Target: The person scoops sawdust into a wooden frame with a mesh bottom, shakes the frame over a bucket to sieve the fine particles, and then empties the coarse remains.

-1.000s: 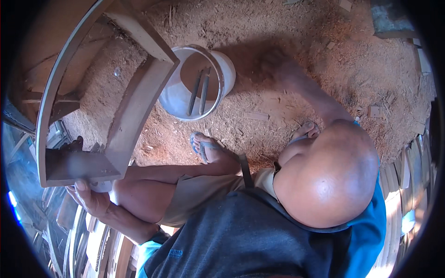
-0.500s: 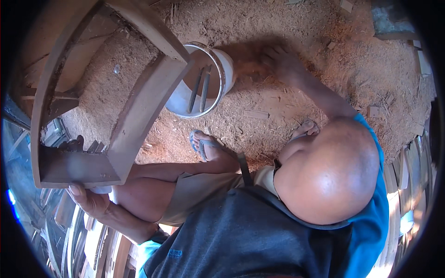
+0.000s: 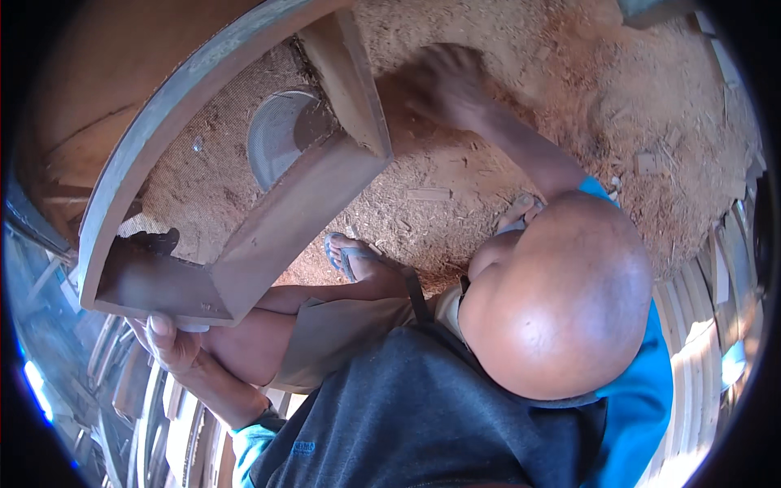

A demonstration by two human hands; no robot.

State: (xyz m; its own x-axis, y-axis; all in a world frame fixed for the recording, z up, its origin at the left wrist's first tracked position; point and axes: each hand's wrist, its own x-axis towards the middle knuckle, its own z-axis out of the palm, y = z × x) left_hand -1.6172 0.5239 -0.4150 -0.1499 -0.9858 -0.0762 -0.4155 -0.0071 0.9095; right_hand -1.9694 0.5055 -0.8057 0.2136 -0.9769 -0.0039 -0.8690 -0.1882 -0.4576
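My left hand (image 3: 169,340) grips the near edge of a large wooden-framed sieve (image 3: 297,220), thumb against its outer side and fingers mostly hidden beneath. The sieve is tilted, with fine mesh (image 3: 207,171) stretched inside its boards. Behind it stands a white bucket (image 3: 270,138), seen through the mesh and partly covered by the frame. Beyond the frame's right corner, my right hand (image 3: 447,85) is low over reddish-brown sawdust (image 3: 521,122), blurred by motion. Its fingers look spread, and I see nothing held in them.
Sawdust and shavings cover the ground, with a small flat wood scrap (image 3: 428,194) in the middle. My sandalled left foot (image 3: 350,254) and raised right knee (image 3: 561,301) are close by. Wood strips (image 3: 154,415) are piled at lower left, and more strips (image 3: 708,325) lie at right.
The sieve has shifted right, its frame now covering much of the bucket. My right hand has moved left and farther away over the sawdust. The view has shifted slightly.
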